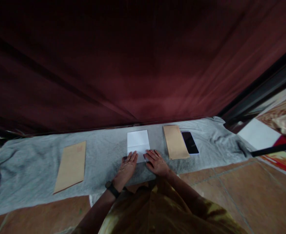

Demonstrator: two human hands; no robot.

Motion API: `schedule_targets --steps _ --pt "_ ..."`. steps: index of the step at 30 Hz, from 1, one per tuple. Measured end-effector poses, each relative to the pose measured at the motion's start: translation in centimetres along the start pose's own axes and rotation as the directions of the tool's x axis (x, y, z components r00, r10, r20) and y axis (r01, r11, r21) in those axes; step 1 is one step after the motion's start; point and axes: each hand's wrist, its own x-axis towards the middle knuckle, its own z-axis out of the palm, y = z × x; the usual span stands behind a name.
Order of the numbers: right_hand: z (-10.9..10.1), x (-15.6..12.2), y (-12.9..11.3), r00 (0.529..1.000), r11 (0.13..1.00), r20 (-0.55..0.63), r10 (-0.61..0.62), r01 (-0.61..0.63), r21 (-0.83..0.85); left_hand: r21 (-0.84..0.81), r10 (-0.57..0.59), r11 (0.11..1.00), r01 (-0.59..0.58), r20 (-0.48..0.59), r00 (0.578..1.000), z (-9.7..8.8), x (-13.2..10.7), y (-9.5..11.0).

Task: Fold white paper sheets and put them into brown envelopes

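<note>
A white sheet of paper [138, 139] with a crease across it lies on the grey cloth in front of me. My left hand [128, 165] rests on its lower left corner, fingers stretched out flat. On the lower right edge lies my right hand [156, 162], its fingers spread and pressing down. Neither hand grips anything. To the right of the paper is a brown envelope [175, 142], with a dark-screened phone [190, 143] right beside it. Farther off on the left, another brown envelope [71, 165] lies at a slant.
The grey cloth [103, 146] covers a long narrow surface, wrinkled at both ends. A dark red curtain [143, 81] hangs along its far side. Brown floor tiles [250, 188] show on the near side. A dark frame [267, 78] and printed material [284, 143] stand at right.
</note>
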Motion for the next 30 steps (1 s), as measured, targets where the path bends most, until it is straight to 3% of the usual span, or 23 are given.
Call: schedule_targets --steps 7,12,15,20,26,30 --pt "-0.1 0.4 -0.5 0.999 0.999 0.027 0.04 -0.039 -0.019 0.078 -0.042 0.996 0.045 -0.039 0.998 -0.3 0.0 1.3" --pt "0.0 0.3 -0.4 0.999 0.999 0.019 0.045 -0.044 -0.012 0.032 -0.063 0.997 0.064 -0.04 0.997 0.1 0.0 0.2" --pt "0.0 0.6 -0.3 0.998 0.998 -0.003 0.056 -0.055 0.02 -0.078 -0.073 0.995 0.067 -0.082 0.994 -0.3 0.1 -1.2" --pt "-0.5 1.2 0.2 0.994 0.986 -0.038 0.1 -0.094 0.136 -0.32 -0.037 0.947 -0.027 -0.191 0.981 -0.7 -0.3 -2.5" --pt "-1.1 0.4 0.2 0.996 0.955 -0.024 0.085 -0.074 0.289 -0.444 0.017 0.887 -0.127 -0.244 0.97 0.6 -2.0 -3.9" --pt "-1.2 0.2 -0.1 0.986 0.91 -0.015 0.164 -0.145 0.389 -0.574 -0.017 0.805 -0.15 -0.276 0.961 1.2 -1.5 -5.6"
